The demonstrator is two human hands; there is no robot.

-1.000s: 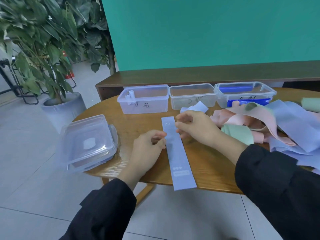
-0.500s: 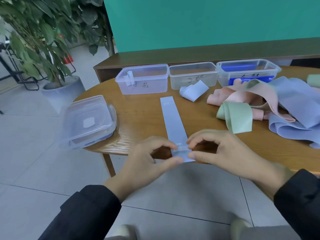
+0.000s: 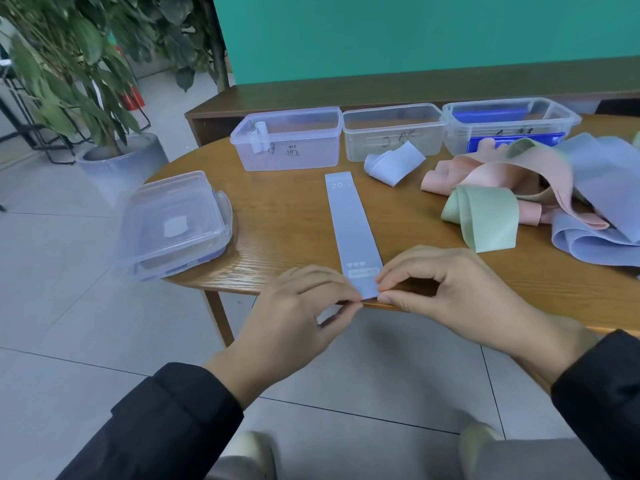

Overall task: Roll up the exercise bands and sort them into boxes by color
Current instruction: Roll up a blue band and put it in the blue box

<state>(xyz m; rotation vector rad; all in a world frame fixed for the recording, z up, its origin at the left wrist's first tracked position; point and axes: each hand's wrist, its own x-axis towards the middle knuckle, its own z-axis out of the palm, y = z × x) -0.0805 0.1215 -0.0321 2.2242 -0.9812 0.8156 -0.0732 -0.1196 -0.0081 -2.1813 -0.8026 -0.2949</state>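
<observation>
Fingers of the left hand (image 3: 294, 317) and right hand (image 3: 450, 289) pinch the near end of a flat blue exercise band (image 3: 353, 226) at the surface (image 3: 284, 220) edge, frame centre; three clear boxes (image 3: 289, 138) stand behind.

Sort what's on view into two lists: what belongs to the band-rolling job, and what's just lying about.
Job:
flat pale-blue band, pinched at its near end by both hands (left hand, right hand)
three open clear plastic boxes
heap of loose pink, green and blue bands

Lying about:
stack of clear box lids
potted plant
</observation>
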